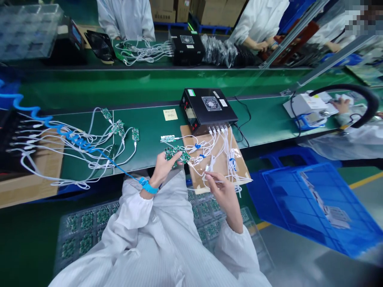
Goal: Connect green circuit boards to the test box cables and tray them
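Observation:
My left hand (163, 167), with a blue wrist strap (149, 186), is closed on green circuit boards (173, 153) at the bench's front edge. My right hand (220, 191) pinches a white cable (207, 170) over the cardboard sheet (194, 181). Just behind the held boards lies another small board (168, 138) with a white cable on it. A black box with a fan grille (211, 104) stands behind the cardboard, and several white cables run from its front. Blue ties (232, 162) bundle some of these cables.
At left, several white cables link another dark box (12, 147) to loose boards (119, 128). A blue coiled cord (74, 137) hangs across them. Trays of boards (86, 221) lie low beneath me; a blue crate (311, 207) stands at right. Co-workers sit opposite and at right.

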Tool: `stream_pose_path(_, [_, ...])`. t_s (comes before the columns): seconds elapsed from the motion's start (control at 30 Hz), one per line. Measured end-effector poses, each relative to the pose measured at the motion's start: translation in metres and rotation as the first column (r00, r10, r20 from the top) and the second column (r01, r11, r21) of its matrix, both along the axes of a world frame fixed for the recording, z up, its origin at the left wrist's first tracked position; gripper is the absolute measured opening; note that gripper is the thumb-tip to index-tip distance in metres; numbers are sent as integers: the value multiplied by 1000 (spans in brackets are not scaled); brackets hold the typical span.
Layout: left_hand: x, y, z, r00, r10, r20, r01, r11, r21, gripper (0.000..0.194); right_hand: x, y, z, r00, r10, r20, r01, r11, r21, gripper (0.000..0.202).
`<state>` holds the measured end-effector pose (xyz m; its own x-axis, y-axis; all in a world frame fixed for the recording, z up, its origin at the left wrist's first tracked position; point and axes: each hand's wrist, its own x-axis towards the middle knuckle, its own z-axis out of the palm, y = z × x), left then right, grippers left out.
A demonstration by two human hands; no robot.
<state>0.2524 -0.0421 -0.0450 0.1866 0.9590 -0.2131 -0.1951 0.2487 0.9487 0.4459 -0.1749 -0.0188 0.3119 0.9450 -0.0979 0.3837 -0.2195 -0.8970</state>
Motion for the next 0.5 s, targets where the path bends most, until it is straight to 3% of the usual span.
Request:
stream_pose_path(0.13, [5, 0, -4, 999, 25, 46, -24, 1000, -15, 38, -1, 0, -6, 993, 110, -33, -107, 992, 72, 37])
stream_pose_path(0.27, [12, 1, -2, 995, 10, 104, -9, 1000, -12, 41, -15, 14, -12, 948, 282, 146, -302, 942, 146, 35])
stream_pose_path(0.33, [15, 1, -1, 992, 15, 124, -14, 1000, -15, 43, -21, 23, -14, 919, 256, 299, -325, 922, 210, 32])
stream_pose_path(0.4, [17, -1, 0, 990, 29, 137, -27, 999, -18, 46, -21, 27, -17, 903, 148, 403, -281, 914, 294, 32])
stream_pose_path(0.47, [19, -5, -2, 987, 26, 157, -25, 1000, -7, 52, -13, 28, -22, 905, 45, 423, -210, 913, 351, 39])
stream_pose_path(0.5, [19, -6, -5, 982, 18, 187, -19, 1000, 3, 56, -4, 31, -27, 913, 51, 405, -201, 919, 338, 45])
